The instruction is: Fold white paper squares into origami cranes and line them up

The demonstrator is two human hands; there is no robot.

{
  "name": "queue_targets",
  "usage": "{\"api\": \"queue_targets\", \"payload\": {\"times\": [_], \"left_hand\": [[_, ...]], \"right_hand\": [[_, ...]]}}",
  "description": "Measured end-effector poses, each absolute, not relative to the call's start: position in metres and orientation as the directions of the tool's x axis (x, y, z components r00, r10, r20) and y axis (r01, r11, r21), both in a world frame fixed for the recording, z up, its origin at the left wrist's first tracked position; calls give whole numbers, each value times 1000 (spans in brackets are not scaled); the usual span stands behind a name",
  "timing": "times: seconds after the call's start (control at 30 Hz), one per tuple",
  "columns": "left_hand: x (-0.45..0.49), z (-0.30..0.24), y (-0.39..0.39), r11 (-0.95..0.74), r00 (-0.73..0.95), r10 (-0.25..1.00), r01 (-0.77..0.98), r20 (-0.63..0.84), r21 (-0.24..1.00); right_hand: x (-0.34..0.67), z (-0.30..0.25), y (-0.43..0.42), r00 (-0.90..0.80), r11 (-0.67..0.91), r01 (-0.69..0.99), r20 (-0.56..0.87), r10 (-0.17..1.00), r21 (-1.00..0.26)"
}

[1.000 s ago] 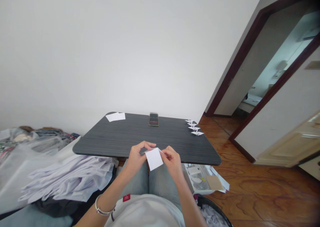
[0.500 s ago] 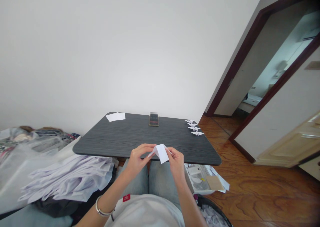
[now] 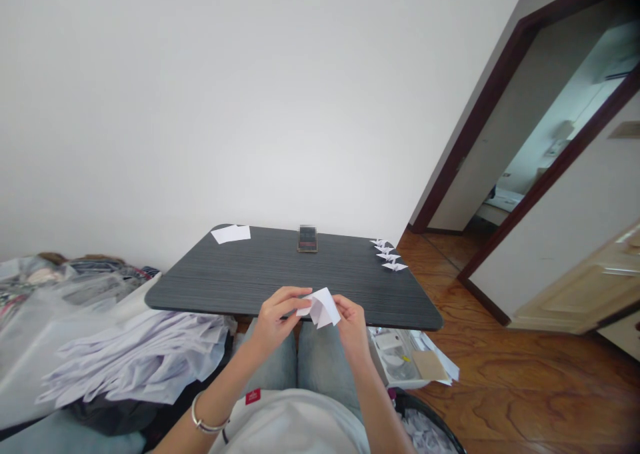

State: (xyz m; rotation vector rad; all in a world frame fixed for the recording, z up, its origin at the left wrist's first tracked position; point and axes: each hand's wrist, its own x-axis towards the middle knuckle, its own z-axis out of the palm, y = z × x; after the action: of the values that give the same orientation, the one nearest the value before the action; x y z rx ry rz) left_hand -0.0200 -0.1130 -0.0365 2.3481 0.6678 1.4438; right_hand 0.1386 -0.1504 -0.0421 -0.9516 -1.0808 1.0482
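My left grip [image 3: 277, 317] and right grip [image 3: 351, 324] both pinch the white folded paper square [image 3: 323, 307], now folded smaller than the flat sheet of a second ago, held just above the front edge of the dark wood-grain counter [image 3: 240, 267].

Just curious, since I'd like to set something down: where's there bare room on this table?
Widest patch: the dark woodgrain table between the loose white sheets and the left hand. Another: between the smartphone and the paper cranes. Crowded: the cranes' corner, and the front edge, where the right hand and left hold folded paper.
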Motion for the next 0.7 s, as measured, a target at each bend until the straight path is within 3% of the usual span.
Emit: {"api": "queue_targets", "payload": {"times": [0.17, 0.4, 0.57, 0.7], "left_hand": [[-19, -39, -114, -855, 454, 517, 221, 726, 470], [-21, -33, -116, -781, 571, 552, 99, 608, 617], [-17, -29, -116, -653, 508, 646, -20, 570, 758], [-12, -26, -116, -540, 455, 737, -48, 500, 840]], "right_hand": [[139, -40, -151, 117, 231, -214, 210, 971, -949], [140, -37, -152, 110, 224, -182, 206, 972, -958], [139, -39, -151, 95, 260, -141, 248, 964, -955], [140, -39, -152, 117, 344, -4, 341, 933, -939]]}}
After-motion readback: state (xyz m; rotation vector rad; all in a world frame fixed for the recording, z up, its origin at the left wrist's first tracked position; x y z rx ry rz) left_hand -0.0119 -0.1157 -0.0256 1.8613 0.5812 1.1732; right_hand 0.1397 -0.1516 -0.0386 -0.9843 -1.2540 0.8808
